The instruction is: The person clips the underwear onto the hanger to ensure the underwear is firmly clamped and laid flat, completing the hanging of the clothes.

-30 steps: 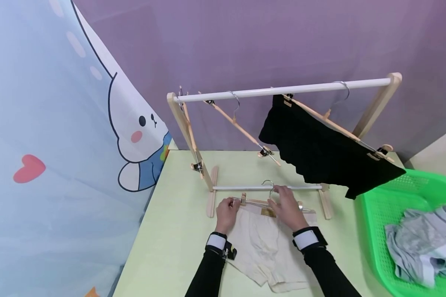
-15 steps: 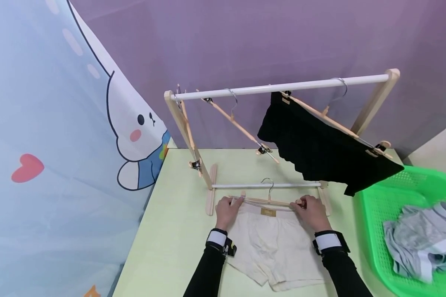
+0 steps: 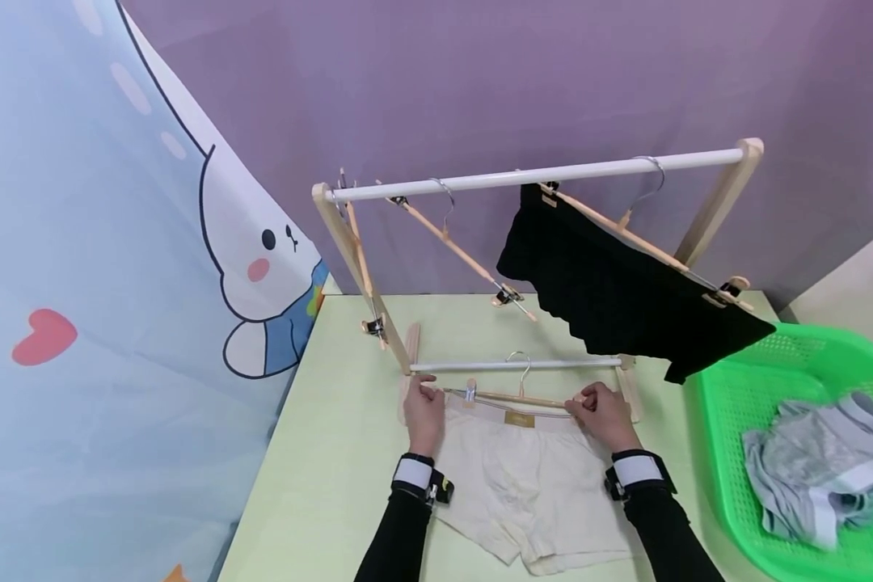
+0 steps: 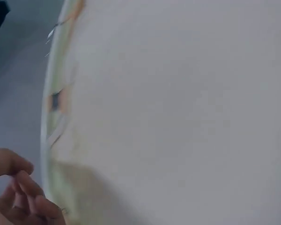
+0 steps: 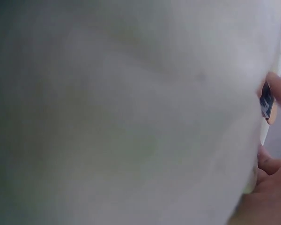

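Note:
Cream boxer briefs (image 3: pixel 527 485) lie spread on the table, with a gold label on the waistband. Along the waistband lies a wooden clip hanger (image 3: pixel 521 398), its metal hook toward the rack. My left hand (image 3: pixel 423 416) is beside the hanger's left end, fingers loosely bent and holding nothing. Apart from those fingers, the left clip (image 4: pixel 58 101) sits on the waistband in the left wrist view. My right hand (image 3: pixel 607 416) pinches the hanger's right clip (image 5: pixel 266 103), which shows between thumb and fingers in the right wrist view.
A wood rack with a white rail (image 3: pixel 480 182) stands behind. Black shorts (image 3: pixel 618 291) hang from its right hanger; two bare clip hangers hang at left, including one wooden hanger (image 3: pixel 466 252). A green basket (image 3: pixel 720 453) at right holds grey garments (image 3: pixel 815 469).
My right hand has moved from the hook to the right clip. My left hand has let go of the left clip and shifted left. The view has shifted slightly.

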`<state>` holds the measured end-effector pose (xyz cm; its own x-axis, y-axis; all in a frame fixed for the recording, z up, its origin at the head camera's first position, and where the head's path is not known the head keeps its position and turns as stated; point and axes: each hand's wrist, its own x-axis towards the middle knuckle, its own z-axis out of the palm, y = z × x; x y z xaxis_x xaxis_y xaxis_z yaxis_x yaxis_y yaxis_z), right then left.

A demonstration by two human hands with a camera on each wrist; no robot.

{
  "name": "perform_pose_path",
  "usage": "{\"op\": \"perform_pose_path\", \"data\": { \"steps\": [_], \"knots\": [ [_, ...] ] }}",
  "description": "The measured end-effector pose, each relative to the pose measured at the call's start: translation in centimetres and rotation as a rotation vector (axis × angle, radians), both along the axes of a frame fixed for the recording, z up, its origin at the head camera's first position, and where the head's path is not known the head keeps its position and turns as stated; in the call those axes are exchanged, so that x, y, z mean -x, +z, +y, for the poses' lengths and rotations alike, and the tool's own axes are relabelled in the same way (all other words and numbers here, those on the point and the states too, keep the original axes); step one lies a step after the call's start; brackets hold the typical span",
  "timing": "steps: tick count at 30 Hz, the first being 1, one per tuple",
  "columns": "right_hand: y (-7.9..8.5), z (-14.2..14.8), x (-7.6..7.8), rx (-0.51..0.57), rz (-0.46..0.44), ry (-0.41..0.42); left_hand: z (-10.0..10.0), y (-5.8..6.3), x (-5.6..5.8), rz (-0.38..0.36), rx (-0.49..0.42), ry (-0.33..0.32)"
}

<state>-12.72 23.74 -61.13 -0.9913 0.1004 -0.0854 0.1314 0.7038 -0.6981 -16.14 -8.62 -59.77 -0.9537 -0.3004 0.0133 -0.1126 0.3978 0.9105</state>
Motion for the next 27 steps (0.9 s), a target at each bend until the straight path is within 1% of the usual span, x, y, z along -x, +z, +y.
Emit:
{"op": "perform_pose_path", "data": {
  "steps": [3, 4, 7, 9, 10, 11, 13, 16, 17, 19, 21, 23, 25, 27],
  "knots": [
    [0.0, -0.2, -0.1, -0.01, -0.015, 0.001, -1.2, 1.6, 0.8, 0.072, -0.042, 0.092],
    [0.0, -0.2, -0.1, -0.01, -0.019, 0.005, -1.6, 2.2, 1.1, 0.095, -0.061, 0.113],
    [0.2, -0.3, -0.1, -0.01, -0.029, 0.012, -2.6, 4.1, 1.9, 0.153, -0.108, 0.167],
    [0.4, -0.3, 0.0, 0.0, -0.038, 0.017, -3.1, 5.4, 2.2, 0.193, -0.126, 0.187],
    [0.5, -0.3, 0.0, 0.01, -0.045, 0.018, -3.3, 6.0, 2.4, 0.212, -0.13, 0.191],
    [0.7, -0.4, 0.0, 0.018, -0.053, 0.013, -3.5, 6.6, 2.6, 0.232, -0.116, 0.196],
    [0.9, -0.4, 0.0, 0.027, -0.07, 0.01, -3.8, 7.6, 3.1, 0.263, -0.053, 0.203],
    [1.1, -0.5, -0.3, 0.02, -0.109, 0.009, -4.4, 8.9, 3.7, 0.26, 0.088, 0.194],
    [1.2, -0.5, -0.4, 0.011, -0.12, 0.007, -4.5, 9.3, 4.0, 0.252, 0.13, 0.181],
    [1.4, -0.5, -0.6, 0.005, -0.135, 0.009, -4.8, 10.0, 4.4, 0.233, 0.186, 0.144],
    [1.6, -0.5, -0.8, 0.012, -0.148, 0.016, -4.9, 10.6, 4.8, 0.236, 0.2, 0.105],
    [1.8, -0.5, -1.0, 0.028, -0.155, 0.033, -5.0, 11.0, 5.1, 0.246, 0.188, 0.071],
    [2.0, -0.4, -1.2, 0.055, -0.183, 0.063, -5.1, 11.3, 5.4, 0.259, 0.183, 0.052],
    [2.3, -0.3, -1.4, 0.092, -0.204, 0.108, -5.2, 11.4, 5.6, 0.25, 0.192, 0.042]
  ]
}}
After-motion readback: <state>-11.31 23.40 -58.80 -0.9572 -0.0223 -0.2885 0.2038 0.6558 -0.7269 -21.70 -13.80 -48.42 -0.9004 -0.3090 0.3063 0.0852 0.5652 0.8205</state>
